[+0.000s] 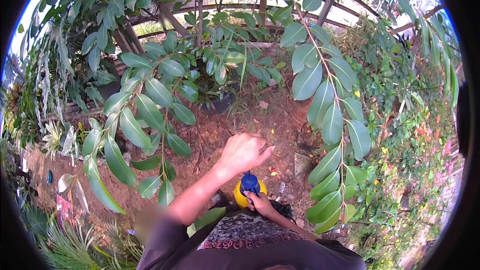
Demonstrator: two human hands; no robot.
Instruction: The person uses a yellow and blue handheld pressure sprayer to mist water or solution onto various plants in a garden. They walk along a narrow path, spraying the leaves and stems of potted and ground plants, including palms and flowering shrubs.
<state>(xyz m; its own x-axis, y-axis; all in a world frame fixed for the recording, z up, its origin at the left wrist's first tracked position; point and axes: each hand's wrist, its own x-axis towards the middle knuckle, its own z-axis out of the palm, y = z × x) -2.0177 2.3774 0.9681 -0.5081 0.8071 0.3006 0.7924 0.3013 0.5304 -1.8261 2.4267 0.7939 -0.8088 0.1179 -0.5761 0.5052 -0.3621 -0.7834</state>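
Note:
A pump sprayer with a round yellow tank and a blue top is held close to my body. My right hand wraps its fingers round the sprayer's blue handle. Farther forward, my left hand reaches over the ground, back of the hand upward. Its fingers are curled in and the thumb sticks out to the right; whatever lies inside them is hidden. On either side hang leafy branches, the left branch and the right branch, both apart from my hands.
Reddish-brown soil with small stones and fallen petals lies below. A dark plant pot stands ahead under a bush. Wooden rails run behind it. Dense flowering plants fill the right side, and palm-like fronds the lower left.

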